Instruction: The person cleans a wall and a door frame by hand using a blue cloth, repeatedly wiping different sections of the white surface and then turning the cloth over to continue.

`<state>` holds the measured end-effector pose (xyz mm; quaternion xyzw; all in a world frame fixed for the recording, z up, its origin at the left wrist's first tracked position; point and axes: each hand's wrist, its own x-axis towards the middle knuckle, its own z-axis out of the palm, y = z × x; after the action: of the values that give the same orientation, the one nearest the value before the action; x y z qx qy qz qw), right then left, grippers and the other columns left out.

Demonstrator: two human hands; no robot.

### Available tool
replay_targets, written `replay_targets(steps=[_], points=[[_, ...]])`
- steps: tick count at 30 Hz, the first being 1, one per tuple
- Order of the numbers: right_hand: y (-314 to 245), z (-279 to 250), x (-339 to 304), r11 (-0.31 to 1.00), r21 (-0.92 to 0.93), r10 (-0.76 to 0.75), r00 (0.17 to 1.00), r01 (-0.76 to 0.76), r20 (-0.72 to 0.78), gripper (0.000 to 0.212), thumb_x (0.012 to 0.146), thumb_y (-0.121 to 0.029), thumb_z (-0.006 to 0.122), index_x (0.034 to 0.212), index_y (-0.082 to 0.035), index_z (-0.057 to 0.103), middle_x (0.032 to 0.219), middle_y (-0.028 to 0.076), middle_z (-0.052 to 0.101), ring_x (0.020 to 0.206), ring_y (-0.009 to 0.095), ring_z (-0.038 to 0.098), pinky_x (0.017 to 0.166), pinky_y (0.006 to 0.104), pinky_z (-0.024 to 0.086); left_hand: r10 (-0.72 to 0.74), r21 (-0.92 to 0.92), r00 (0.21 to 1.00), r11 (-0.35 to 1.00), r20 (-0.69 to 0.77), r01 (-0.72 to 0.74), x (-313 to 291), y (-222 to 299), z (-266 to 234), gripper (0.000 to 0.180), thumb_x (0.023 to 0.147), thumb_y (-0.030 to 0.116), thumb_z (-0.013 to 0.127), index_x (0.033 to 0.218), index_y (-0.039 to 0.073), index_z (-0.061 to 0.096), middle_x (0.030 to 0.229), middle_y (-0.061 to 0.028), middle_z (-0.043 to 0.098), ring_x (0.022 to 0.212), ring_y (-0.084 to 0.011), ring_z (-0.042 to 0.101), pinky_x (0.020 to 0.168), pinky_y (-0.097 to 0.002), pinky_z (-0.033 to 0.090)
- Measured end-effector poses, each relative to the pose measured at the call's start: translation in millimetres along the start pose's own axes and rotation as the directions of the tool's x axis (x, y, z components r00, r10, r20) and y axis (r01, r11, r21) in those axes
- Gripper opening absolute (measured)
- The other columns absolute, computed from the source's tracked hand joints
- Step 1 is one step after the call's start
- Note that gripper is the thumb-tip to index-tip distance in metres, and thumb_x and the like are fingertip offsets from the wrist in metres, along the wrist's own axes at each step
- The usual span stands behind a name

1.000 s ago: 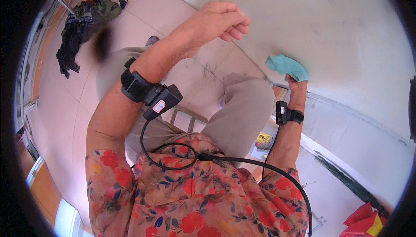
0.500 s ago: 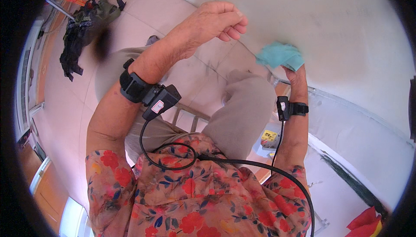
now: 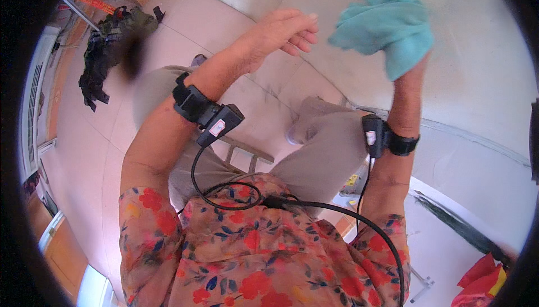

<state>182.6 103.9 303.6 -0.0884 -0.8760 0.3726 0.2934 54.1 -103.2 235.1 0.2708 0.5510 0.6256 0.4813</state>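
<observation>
Wall (image 3: 488,110) wiping, cloth up high against pale surface.
Floral shirt (image 3: 252,251) at bottom, tan trousers (image 3: 325,150) below arms, dark clothes heap (image 3: 106,49) on floor far left. Teal cloth (image 3: 387,26) bunched over right hand (image 3: 407,68), pressed on wall, fingers hidden under it, clamped on cloth. Left hand (image 3: 281,32) just beside cloth, not touching, fingers straight and together, holding nothing. Black wrist bands (image 3: 193,102) with cable on both forearms.
</observation>
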Motion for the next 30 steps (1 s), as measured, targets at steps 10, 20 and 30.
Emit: replay_targets(steps=[10, 20, 30], points=[[-33.1, 120.0, -59.9, 0.998, -0.046, -0.037, 0.993, 0.043, 0.115, 0.031, 0.073, -0.013, 0.067, 0.103, -0.008, 0.061, 0.101, 0.017, 0.061, 0.087, 0.033, 0.061, 0.072, 0.0379, 0.049, -0.085, -0.425, 0.996, 0.903, -0.029, 0.065, -13.0, -3.0, -4.6, 0.054, 0.089, 0.048, 0.047, 0.126, 0.009, 0.048, 0.119, -0.0060, 0.054, 0.104, -0.0166, 0.054, 0.088, -0.0349, 0.043], [-28.5, 116.4, -60.4, 0.979, -0.062, -0.185, 0.974, 0.195, 0.134, 0.032, 0.072, -0.008, 0.065, 0.104, -0.007, 0.059, 0.093, 0.015, 0.058, 0.079, 0.034, 0.059, 0.065, 0.0388, 0.049, -0.211, -0.544, 0.964, 0.834, -0.161, 0.092, -11.5, -7.4, -4.1, 0.043, 0.090, 0.042, 0.048, 0.117, 0.009, 0.055, 0.112, -0.0028, 0.058, 0.103, -0.0138, 0.054, 0.088, -0.0342, 0.043], [-26.3, 99.2, -65.2, 0.952, -0.227, -0.162, 0.966, 0.207, 0.201, 0.021, 0.073, -0.007, 0.061, 0.094, -0.005, 0.058, 0.087, 0.013, 0.057, 0.075, 0.032, 0.059, 0.061, 0.0399, 0.048, -0.113, -0.481, 0.970, 0.876, -0.214, -0.004, 4.8, -23.0, 0.6, 0.033, 0.092, 0.028, 0.049, 0.114, 0.004, 0.054, 0.107, -0.0055, 0.061, 0.093, -0.0142, 0.059, 0.083, -0.0297, 0.048]])
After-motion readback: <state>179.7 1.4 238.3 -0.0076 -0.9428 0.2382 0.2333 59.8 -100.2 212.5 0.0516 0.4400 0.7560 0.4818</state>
